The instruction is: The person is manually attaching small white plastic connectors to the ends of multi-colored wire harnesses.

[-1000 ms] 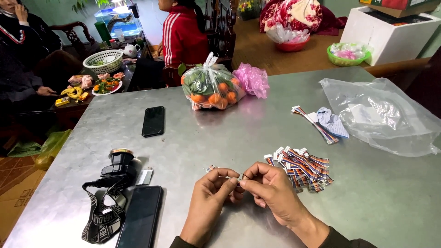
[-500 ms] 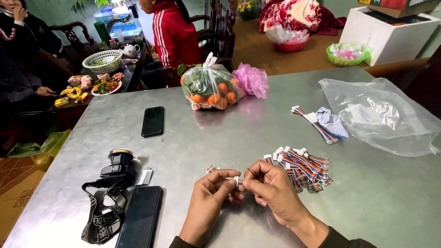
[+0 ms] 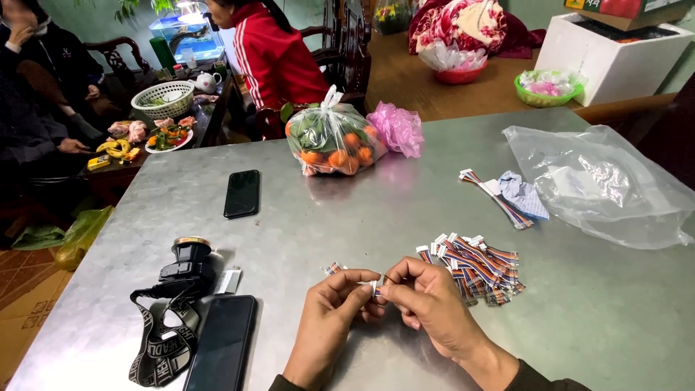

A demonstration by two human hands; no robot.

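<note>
2 hands meet at lower centre of the frame: a small white connector (image 3: 375, 287) on thin wires is pinched between the left hand (image 3: 329, 318) and right hand (image 3: 427, 300). Light, limp wiring is judged best gripped at the stiff plug.

Soft, even daylight, dull glare on the metal table (image 3: 405, 217), sharp focus, slight wide-angle stretch at edges.

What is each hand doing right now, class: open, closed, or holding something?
Left hand: fingers pinched shut on one end of a small white connector.
Right hand: fingers pinched shut on the other end of that connector.
</note>
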